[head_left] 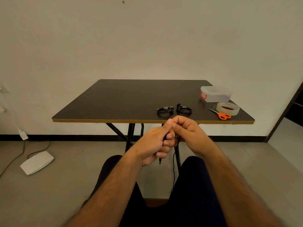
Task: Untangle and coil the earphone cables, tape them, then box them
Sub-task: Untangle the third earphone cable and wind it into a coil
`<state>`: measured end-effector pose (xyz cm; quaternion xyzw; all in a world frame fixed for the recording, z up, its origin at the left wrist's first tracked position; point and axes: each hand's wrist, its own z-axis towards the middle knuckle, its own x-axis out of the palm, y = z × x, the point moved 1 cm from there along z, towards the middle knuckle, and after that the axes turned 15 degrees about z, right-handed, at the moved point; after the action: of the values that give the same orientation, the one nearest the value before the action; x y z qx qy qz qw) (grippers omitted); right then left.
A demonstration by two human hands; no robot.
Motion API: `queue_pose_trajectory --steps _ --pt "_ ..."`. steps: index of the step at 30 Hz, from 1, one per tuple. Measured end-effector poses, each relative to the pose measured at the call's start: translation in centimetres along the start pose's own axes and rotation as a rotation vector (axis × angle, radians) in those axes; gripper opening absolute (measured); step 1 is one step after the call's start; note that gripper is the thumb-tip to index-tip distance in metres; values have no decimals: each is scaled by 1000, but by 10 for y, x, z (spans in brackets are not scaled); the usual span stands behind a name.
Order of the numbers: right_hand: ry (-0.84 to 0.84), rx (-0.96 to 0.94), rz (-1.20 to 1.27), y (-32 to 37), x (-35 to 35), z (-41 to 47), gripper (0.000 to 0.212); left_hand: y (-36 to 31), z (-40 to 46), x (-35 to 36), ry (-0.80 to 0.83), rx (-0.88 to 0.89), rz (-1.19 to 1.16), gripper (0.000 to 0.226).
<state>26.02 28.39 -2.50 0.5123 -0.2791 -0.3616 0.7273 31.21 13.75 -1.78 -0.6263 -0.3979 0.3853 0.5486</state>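
Black cable (pixel 173 171) hangs down between our knees, a thin strand trailing below our hands, with the plug end (pixel 160 161) poking out under the curled fingers of our left hand (pixel 154 145). That left hand is closed into a loose fist around the earphone cable, thumb up. Our right hand (pixel 188 135) is pressed against it, fingers bent and pinching at the top where the two thumbs meet; how much of the cable it has hold of we cannot tell. Both hands sit just short of the near edge of the dark table (pixel 131 102). Just beyond the hands, on the table, lie two coiled earphones (pixel 165 110) (pixel 184 109) side by side, close but apart. Further out to the right of the hands rest orange-handled scissors (pixel 220 114), touching or just beside a roll of clear tape (pixel 227 108). Beyond the tape stands a clear plastic box (pixel 216 94) with a red clasp, lid on
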Motion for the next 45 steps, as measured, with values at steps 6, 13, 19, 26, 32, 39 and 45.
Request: queue_pose_trajectory --steps 6,13,19,26,32,39,45 --pt "-86 7 97 -9 5 2 28 0 2 -5 -76 40 -179 41" --pt "-196 40 235 -14 14 5 26 -7 3 -1 -11 129 -193 36" --pt "-275 68 298 -27 24 1 73 -5 2 2 9 165 -193 31" --pt "-398 -9 108 -40 25 2 27 0 3 7 54 61 -262 32" --pt "-361 30 69 -41 21 -2 40 -9 3 1 -139 168 -273 35" --pt "29 212 -158 -23 38 -22 30 -15 4 -1 -399 348 -171 30" --pt "83 250 -271 -3 36 -29 20 -14 3 -9 -619 477 113 30"
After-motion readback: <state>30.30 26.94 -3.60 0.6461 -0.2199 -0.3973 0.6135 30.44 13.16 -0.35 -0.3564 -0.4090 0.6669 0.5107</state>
